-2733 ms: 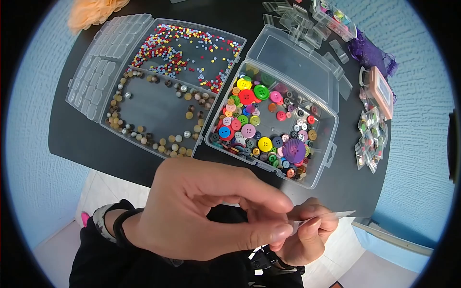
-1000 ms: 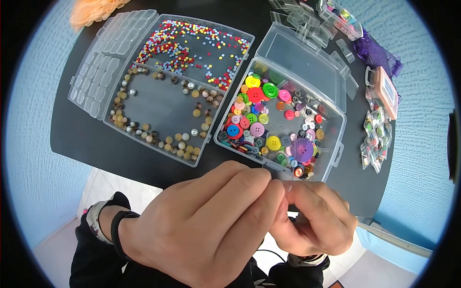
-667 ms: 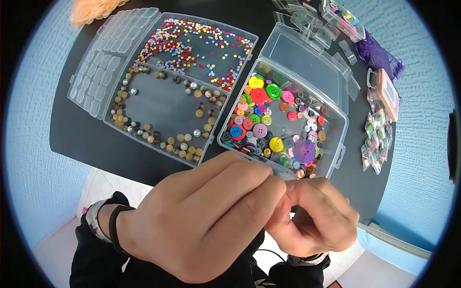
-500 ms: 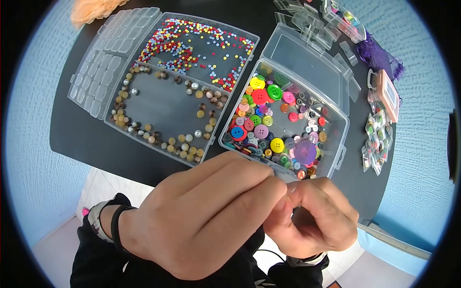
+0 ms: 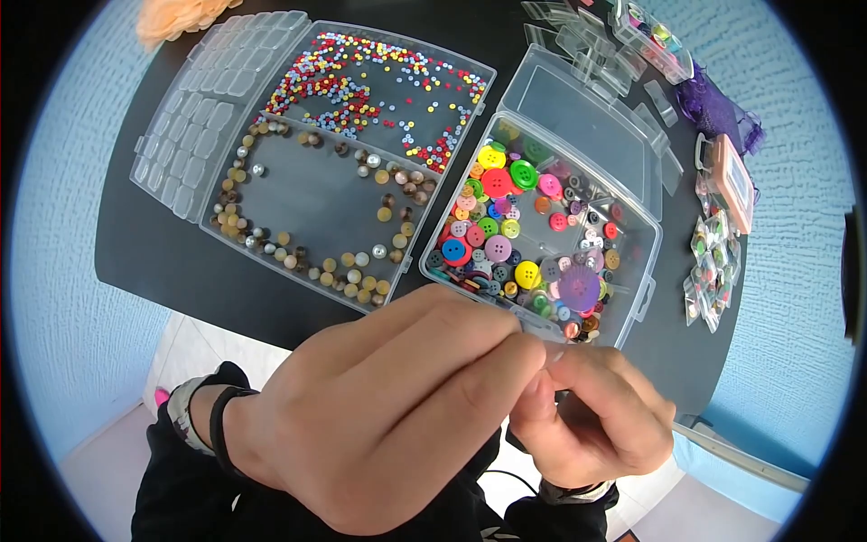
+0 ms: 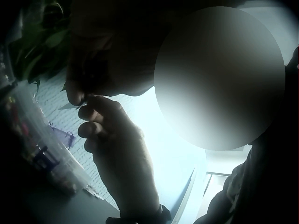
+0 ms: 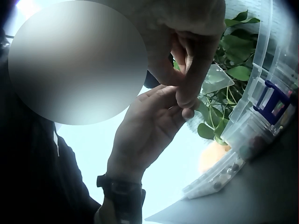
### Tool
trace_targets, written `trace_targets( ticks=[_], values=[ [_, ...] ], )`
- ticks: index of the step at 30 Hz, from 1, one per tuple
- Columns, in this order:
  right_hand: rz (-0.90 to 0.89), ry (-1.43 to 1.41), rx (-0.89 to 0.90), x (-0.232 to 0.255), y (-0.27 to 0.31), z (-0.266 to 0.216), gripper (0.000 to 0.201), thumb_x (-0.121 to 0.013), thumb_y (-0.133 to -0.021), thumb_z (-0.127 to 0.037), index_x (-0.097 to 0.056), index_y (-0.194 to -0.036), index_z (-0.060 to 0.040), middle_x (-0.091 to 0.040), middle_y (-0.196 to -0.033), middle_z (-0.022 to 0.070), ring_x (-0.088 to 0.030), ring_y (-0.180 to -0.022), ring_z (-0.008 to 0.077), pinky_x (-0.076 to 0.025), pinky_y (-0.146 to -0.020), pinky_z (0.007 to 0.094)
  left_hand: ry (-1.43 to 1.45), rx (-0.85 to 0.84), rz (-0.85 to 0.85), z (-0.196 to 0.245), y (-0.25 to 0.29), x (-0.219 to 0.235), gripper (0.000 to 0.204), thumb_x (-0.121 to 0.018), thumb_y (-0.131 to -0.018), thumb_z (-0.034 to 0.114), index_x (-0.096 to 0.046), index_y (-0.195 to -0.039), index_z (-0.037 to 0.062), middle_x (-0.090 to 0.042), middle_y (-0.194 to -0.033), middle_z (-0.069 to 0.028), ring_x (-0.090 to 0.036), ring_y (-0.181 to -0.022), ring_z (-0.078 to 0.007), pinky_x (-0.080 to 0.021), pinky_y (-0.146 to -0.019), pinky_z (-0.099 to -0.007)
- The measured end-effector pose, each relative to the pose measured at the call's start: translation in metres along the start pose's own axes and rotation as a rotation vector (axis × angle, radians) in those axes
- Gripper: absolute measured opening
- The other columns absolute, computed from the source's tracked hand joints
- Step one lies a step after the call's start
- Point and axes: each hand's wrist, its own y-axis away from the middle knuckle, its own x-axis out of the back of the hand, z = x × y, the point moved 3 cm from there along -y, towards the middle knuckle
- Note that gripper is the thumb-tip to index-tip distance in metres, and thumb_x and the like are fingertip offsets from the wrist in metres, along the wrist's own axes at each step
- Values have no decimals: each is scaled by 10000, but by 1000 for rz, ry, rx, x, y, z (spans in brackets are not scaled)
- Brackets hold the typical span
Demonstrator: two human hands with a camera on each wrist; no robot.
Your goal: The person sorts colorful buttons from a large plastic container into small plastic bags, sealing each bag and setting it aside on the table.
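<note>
In the head view my left hand (image 5: 388, 415) is knuckles up, fingers curled and fingertips meeting those of my right hand (image 5: 601, 411). Between them both hands pinch a small clear plastic bag (image 7: 217, 78), whose flat sheet sticks out past the fingers in the right wrist view. From the head it is mostly hidden by the fingers. Just beyond the hands stands an open clear box (image 5: 643, 298) of mixed buttons, with a big purple button (image 5: 579, 288) near its front. The left wrist view is dark, with the bag's pale corner (image 6: 69, 107) beside the fingertips.
Left of the button box lies an open divided case (image 5: 307, 199) with tiny coloured beads and brown-cream round beads. Filled small bags (image 5: 713, 271), a peach case (image 5: 725, 181), a purple mesh pouch (image 5: 718, 113) and clear plastic pieces (image 5: 587, 45) line the right and back.
Since the first frame, my left hand has turned knuckles up and both hands have moved closer together, covering the bag. In the last second the hands barely move; the view shifts slightly.
</note>
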Motion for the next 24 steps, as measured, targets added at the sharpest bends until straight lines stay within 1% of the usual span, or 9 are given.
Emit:
trace_targets(
  ticks=[1,3,6,7,9,12,19,21,24],
  values=[
    [0,0,-1,2,0,0,222,-806,-691,61,-704,-887,42,-702,-703,108,-651,-530,142,-493,-472,225,0,-8,-1,0,0,0,199,-698,-740,-93,-653,-933,-100,-653,-777,-182,-652,-593,-257,-539,-512,-317],
    [-56,-62,-91,3,0,1,211,-805,-687,67,-711,-874,39,-698,-688,108,-642,-520,134,-474,-460,220,7,-15,-7,-1,-2,1,198,-696,-737,-95,-652,-930,-101,-652,-774,-183,-650,-592,-256,-536,-510,-314],
    [-55,-101,-151,5,2,1,204,-802,-685,68,-713,-864,31,-681,-656,94,-617,-498,122,-444,-443,217,39,-23,-13,0,-3,0,197,-694,-732,-97,-650,-924,-104,-651,-768,-183,-647,-588,-253,-531,-506,-311],
    [-55,-102,-151,5,2,1,204,-802,-685,68,-713,-864,31,-681,-656,94,-617,-498,122,-444,-443,217,65,-24,-14,0,-3,0,197,-693,-729,-98,-649,-921,-106,-650,-765,-184,-645,-587,-252,-528,-505,-310],
    [-62,-164,-163,5,1,2,185,-787,-682,72,-702,-839,25,-648,-614,71,-579,-474,104,-408,-428,209,69,-28,-18,1,-3,0,197,-691,-725,-100,-649,-917,-107,-649,-762,-184,-645,-587,-250,-528,-505,-309],
    [-52,-149,-125,2,-2,4,171,-773,-674,66,-682,-811,18,-608,-579,49,-557,-464,94,-398,-426,204,73,-40,-18,0,-4,-1,200,-690,-713,-102,-649,-908,-108,-647,-753,-185,-642,-579,-248,-525,-499,-307],
    [-16,-88,-141,-2,-2,-1,160,-763,-676,39,-666,-798,0,-589,-562,34,-528,-431,93,-383,-417,200,18,-58,44,1,-4,-3,175,-700,-687,-92,-648,-853,-111,-636,-707,-171,-629,-539,-239,-505,-451,-297],
    [59,-3,-99,-3,0,-5,143,-762,-689,22,-662,-786,-10,-595,-563,34,-515,-414,94,-376,-410,200,8,-51,37,4,-5,-1,169,-701,-690,-92,-647,-849,-111,-635,-700,-168,-629,-536,-237,-504,-450,-297],
    [83,97,-73,-3,6,-9,141,-766,-696,8,-661,-788,-9,-605,-567,36,-522,-414,98,-387,-409,202,7,-42,43,4,-4,-2,154,-707,-705,-86,-648,-846,-108,-635,-691,-162,-628,-531,-232,-504,-448,-295]
  ],
)
